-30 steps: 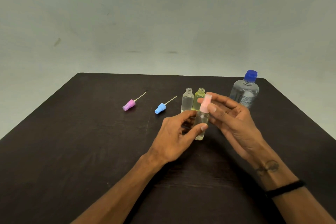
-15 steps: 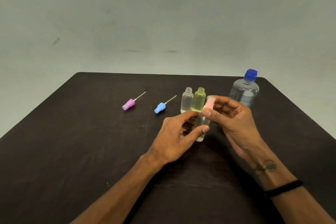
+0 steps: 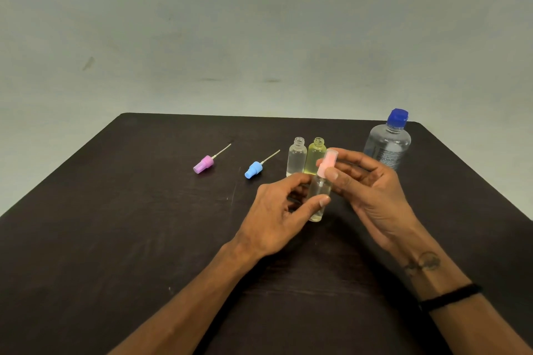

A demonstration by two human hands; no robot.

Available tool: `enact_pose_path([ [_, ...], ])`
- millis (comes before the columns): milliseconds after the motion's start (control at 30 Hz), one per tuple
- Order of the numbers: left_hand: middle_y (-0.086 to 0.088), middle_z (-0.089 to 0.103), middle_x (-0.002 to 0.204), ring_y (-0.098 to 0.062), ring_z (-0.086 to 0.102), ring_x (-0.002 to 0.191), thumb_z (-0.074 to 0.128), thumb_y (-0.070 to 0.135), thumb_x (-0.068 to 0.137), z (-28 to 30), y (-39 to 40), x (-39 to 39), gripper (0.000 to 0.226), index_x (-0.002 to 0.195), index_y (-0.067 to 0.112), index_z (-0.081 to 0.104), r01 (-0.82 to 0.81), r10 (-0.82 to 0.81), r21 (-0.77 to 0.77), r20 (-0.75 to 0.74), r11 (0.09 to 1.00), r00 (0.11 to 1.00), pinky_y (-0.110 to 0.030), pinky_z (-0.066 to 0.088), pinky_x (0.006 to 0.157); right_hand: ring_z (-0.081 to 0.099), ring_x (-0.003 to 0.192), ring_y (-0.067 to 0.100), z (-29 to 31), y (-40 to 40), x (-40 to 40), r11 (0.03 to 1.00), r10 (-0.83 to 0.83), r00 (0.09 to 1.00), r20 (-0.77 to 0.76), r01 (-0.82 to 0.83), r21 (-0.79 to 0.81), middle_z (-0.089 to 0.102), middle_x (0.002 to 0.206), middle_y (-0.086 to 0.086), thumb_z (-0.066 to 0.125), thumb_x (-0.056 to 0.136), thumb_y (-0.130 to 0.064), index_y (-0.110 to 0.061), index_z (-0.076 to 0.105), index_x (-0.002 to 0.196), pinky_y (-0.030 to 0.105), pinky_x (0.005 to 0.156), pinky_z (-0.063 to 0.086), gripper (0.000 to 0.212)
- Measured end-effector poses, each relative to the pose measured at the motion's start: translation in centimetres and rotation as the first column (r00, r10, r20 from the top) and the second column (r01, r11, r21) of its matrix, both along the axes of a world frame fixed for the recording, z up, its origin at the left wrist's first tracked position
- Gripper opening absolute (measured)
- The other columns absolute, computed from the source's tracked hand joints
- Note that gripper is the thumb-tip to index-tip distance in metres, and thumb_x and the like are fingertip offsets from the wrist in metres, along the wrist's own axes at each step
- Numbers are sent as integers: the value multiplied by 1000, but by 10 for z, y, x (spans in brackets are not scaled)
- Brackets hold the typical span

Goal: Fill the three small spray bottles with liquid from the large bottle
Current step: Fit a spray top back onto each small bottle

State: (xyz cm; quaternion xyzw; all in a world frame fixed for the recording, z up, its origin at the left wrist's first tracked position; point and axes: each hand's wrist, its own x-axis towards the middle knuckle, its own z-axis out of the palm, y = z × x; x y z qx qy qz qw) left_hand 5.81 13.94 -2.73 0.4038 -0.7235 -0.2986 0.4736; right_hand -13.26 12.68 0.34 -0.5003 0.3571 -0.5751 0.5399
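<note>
Gripping a small spray bottle (image 3: 318, 196) near the middle of the dark table (image 3: 115, 239), left hand (image 3: 277, 210) curling thumb and fingers round its clear body; standing upright, base seeming to touch the tabletop; pinching the pink spray cap (image 3: 327, 163) on top of that bottle, right hand (image 3: 372, 190) closing thumb and fingertips round it; wearing a black band (image 3: 450, 297) on the right wrist.

Standing just beyond the hands, two more small bottles side by side, touching or nearly so, both uncapped with threaded necks showing: a clear bottle (image 3: 297, 155) on the left, a yellowish bottle (image 3: 315, 154) on the right; impossible to tell how full either is.

Standing at the far right of the table, well apart from the hands, the large bottle (image 3: 388, 144), clear, upright, wearing a blue cap (image 3: 398, 117).

Lying flat on the table to the left of the small bottles, two loose spray heads with thin dip tubes pointing far and right: a blue spray head (image 3: 253, 169) nearer the bottles, a purple spray head (image 3: 203, 165) further left, the two apart from each other.

Rising behind the table, a plain pale wall (image 3: 259, 23).
</note>
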Motion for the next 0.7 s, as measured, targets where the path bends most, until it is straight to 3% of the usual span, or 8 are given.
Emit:
enact_pose_path([
  [67,22,71,99,3,72,99,72,38,97,1,1,0,39,131,20,68,7,-7,-6,10,1000,1000,-15,59,84,74,119,27,-1,-1,0,999,-38,999,-27,38,0,79,119,13,89,66,-16,-9,74,123,36,96,63,59],
  [133,25,69,99,3,72,100,72,37,97,1,1,0,40,133,20,66,18,-18,-13,17,1000,1000,-16,59,85,74,119,27,-1,-1,0,999,-52,998,-40,52,3,79,120,12,90,64,-19,-10,74,123,40,99,62,63],
  [300,10,78,107,-4,75,99,71,37,99,-1,-1,0,37,129,17,69,19,-19,-3,-15,1000,1000,-30,63,88,73,122,31,2,1,-1,994,90,995,51,-94,60,76,127,17,74,85,-11,-9,66,136,44,103,59,52],
  [433,7,79,107,-7,76,98,71,37,99,-1,-1,0,36,128,16,70,3,-3,11,-11,1000,1000,-37,63,88,73,122,31,5,2,-2,990,116,992,57,-121,75,75,127,21,67,90,-6,-6,64,137,44,102,60,47],
  [567,8,79,104,-7,76,96,72,36,99,0,1,-1,34,127,17,70,4,-4,4,-9,1000,1000,-35,63,86,77,114,28,2,1,-1,996,57,997,54,-60,61,79,118,17,73,83,-7,-6,70,126,37,94,64,44],
  [700,19,74,102,-1,74,98,72,35,98,1,2,-1,37,131,19,68,27,-27,4,4,1000,1000,-30,63,87,75,117,31,-1,-2,0,999,-6,1000,31,5,51,78,119,18,86,69,-12,-3,72,125,40,97,63,59],
])
